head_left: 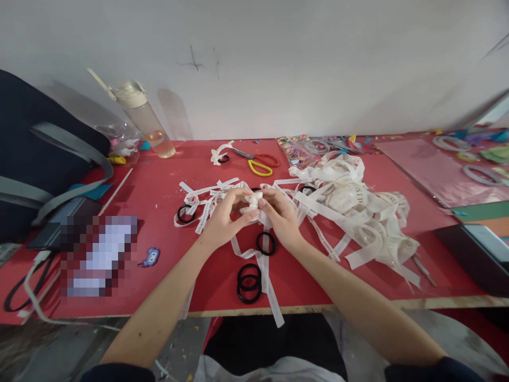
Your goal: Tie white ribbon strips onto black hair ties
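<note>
Both hands meet over the middle of the red table. My left hand [227,218] pinches a small bunched white ribbon bow [254,200] from the left, thumb and fingers closed on it. From the right, my right hand [281,213] grips the same bow. A white ribbon tail hangs from it past a black hair tie [265,243] and over the table's front edge. Nearer me lie more black hair ties [249,284], overlapping. Printed white ribbon pieces [204,204] lie left of my hands, and a large heap of white ribbon [358,207] lies to the right.
Scissors [258,163] with red and yellow handles lie behind my hands. A water bottle [149,124] stands back left, near a dark bag [35,148]. A blurred-out phone [101,254] lies left. At the right edge sits a black box [475,254]. Pink sheets [429,175] lie back right.
</note>
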Motion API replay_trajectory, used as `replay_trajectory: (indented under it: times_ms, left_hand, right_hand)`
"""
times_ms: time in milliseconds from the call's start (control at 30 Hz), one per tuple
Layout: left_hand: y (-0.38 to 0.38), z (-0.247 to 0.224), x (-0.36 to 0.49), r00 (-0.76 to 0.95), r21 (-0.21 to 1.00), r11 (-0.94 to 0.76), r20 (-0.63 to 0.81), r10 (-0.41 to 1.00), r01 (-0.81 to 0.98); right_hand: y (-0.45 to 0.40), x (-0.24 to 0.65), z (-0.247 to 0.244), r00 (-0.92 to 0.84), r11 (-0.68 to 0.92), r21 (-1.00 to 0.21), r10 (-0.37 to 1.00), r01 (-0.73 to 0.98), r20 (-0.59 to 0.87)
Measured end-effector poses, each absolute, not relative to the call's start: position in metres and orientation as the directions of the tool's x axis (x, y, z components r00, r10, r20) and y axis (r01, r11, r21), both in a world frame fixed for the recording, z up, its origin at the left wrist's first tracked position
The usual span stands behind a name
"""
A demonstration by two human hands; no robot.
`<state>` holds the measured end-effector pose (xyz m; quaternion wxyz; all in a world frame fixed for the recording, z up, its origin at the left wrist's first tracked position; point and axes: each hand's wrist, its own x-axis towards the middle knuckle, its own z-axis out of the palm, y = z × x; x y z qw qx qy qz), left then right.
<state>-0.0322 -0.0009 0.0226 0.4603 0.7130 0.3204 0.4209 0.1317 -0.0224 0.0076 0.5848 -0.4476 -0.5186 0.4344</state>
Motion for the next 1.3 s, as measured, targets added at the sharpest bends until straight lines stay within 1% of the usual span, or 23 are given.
replay_trajectory:
  times_ms: [100,133,200,233,300,367,400,433,500,567,667,733,867,900,967,1033,1067,1133,1167,1200,1233,1267,1300]
  left_hand:
    - [0.000,0.024,-0.035,0.313,0.901,-0.409,0.351,0.883,0.143]
    - [0.001,0.026,-0.037,0.282,0.881,-0.426,0.364,0.888,0.205]
    - [0.001,0.030,-0.040,0.322,0.803,-0.454,0.344,0.882,0.386]
    - [0.001,0.032,-0.041,0.376,0.734,-0.467,0.304,0.875,0.494]
    - [-0.001,0.034,-0.042,0.479,0.521,-0.495,0.176,0.860,0.696]
    - [-0.004,0.035,-0.040,0.527,0.285,-0.524,0.074,0.847,0.802]
    - [-0.005,0.034,-0.038,0.542,0.199,-0.538,0.040,0.839,0.819]
    - [-0.007,0.033,-0.036,0.557,0.142,-0.553,0.014,0.830,0.821]
    - [-0.008,0.029,-0.033,0.583,0.099,-0.578,-0.027,0.812,0.810]
    - [-0.009,0.026,-0.032,0.592,0.100,-0.586,-0.048,0.804,0.804]
    - [-0.008,0.024,-0.032,0.596,0.114,-0.589,-0.044,0.801,0.800]
    - [-0.007,0.023,-0.032,0.600,0.121,-0.593,-0.035,0.799,0.796]
    - [-0.007,0.021,-0.032,0.614,0.144,-0.606,-0.017,0.789,0.783]
    - [-0.007,0.020,-0.032,0.619,0.147,-0.611,-0.012,0.786,0.778]
    - [-0.007,0.019,-0.030,0.622,0.151,-0.614,-0.009,0.783,0.775]
    - [-0.008,0.020,-0.030,0.615,0.169,-0.605,-0.008,0.789,0.778]
    - [-0.009,0.021,-0.030,0.611,0.197,-0.599,-0.003,0.791,0.776]
    - [-0.011,0.027,-0.032,0.646,0.319,-0.612,-0.001,0.763,0.724]
    - [-0.012,0.031,-0.033,0.687,0.418,-0.623,-0.003,0.727,0.661]
    - [-0.013,0.035,-0.034,0.763,0.537,-0.638,-0.018,0.646,0.552]
    - [-0.014,0.039,-0.036,0.828,0.651,-0.616,-0.033,0.560,0.443]
    - [-0.015,0.043,-0.037,0.876,0.738,-0.572,-0.053,0.479,0.358]
    - [-0.016,0.046,-0.037,0.910,0.794,-0.526,-0.080,0.407,0.305]
  right_hand:
    - [-0.018,0.133,0.004,0.123,0.174,-0.981,0.979,-0.080,0.164]
    - [-0.016,0.135,0.003,0.122,0.158,-0.983,0.982,-0.093,0.146]
    - [-0.013,0.137,0.001,0.132,0.144,-0.984,0.983,-0.109,0.129]
    - [-0.011,0.138,0.001,0.142,0.144,-0.984,0.982,-0.110,0.127]
    - [-0.007,0.140,0.001,0.163,0.141,-0.984,0.979,-0.105,0.123]
    - [0.000,0.140,0.003,0.189,0.131,-0.986,0.976,-0.101,0.110]
    - [0.005,0.140,0.004,0.197,0.121,-0.988,0.975,-0.100,0.100]
    - [0.011,0.138,0.006,0.205,0.114,-0.989,0.974,-0.098,0.092]
    - [0.025,0.134,0.009,0.188,0.110,-0.991,0.978,-0.079,0.093]
    - [0.041,0.130,0.013,0.172,0.173,-0.982,0.973,-0.081,0.157]
    - [0.061,0.129,0.016,0.070,0.253,-0.963,0.966,-0.096,0.247]
    - [0.064,0.133,0.014,0.034,0.271,-0.962,0.962,-0.013,0.271]
    - [0.041,0.146,0.012,-0.008,0.301,-0.916,0.951,0.265,0.310]
    - [0.031,0.150,0.012,-0.043,0.312,-0.879,0.947,0.360,0.319]
    - [0.010,0.157,0.014,-0.200,0.370,-0.768,0.929,0.523,0.311]
    - [-0.006,0.164,0.014,-0.345,0.447,-0.627,0.894,0.638,0.287]
    - [-0.011,0.167,0.014,-0.384,0.479,-0.561,0.878,0.675,0.287]
    - [-0.016,0.172,0.011,-0.452,0.525,-0.491,0.850,0.695,0.270]
    - [-0.016,0.174,0.008,-0.472,0.537,-0.488,0.842,0.688,0.262]
    - [-0.015,0.175,0.006,-0.485,0.544,-0.498,0.836,0.675,0.256]
    - [-0.014,0.176,0.004,-0.487,0.546,-0.513,0.834,0.662,0.259]
    - [-0.014,0.175,0.003,-0.482,0.547,-0.526,0.834,0.652,0.270]
    - [-0.013,0.175,0.002,-0.473,0.550,-0.537,0.832,0.639,0.290]
